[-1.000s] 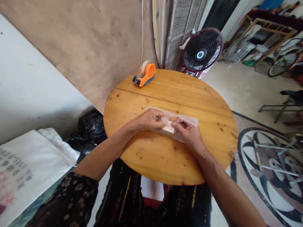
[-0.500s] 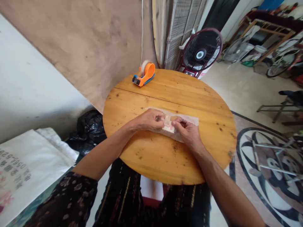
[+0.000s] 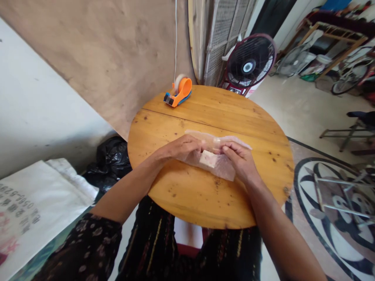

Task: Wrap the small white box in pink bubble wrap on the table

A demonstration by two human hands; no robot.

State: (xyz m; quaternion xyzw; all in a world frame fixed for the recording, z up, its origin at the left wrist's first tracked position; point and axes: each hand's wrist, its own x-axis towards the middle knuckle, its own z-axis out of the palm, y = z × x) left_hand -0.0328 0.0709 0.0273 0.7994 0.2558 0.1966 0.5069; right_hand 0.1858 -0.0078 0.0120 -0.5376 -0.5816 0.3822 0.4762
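Note:
A small pale box (image 3: 208,159) lies on a sheet of clear bubble wrap (image 3: 224,171) in the middle of the round wooden table. My left hand (image 3: 187,146) is closed at the left part of the wrap, its fingertips beside the box's upper left corner. With thumb and fingers pinched together, my right hand (image 3: 238,156) grips the wrap's far flap on the right side. Between the two hands a shiny strip of clear tape (image 3: 216,143) shows on that flap. The fingertips partly cover the film they hold.
An orange tape dispenser (image 3: 182,91) stands at the table's (image 3: 205,207) far edge. Behind it are a plywood wall and a standing fan (image 3: 248,67). Black plastic bags (image 3: 113,162) and a white sack (image 3: 43,203) lie at the left. A metal-framed stool is on the right.
The wrap's far flap has come away from the box, and its near part now spreads flatter. My right hand has moved slightly right, and the tape strip has shifted right with the flap.

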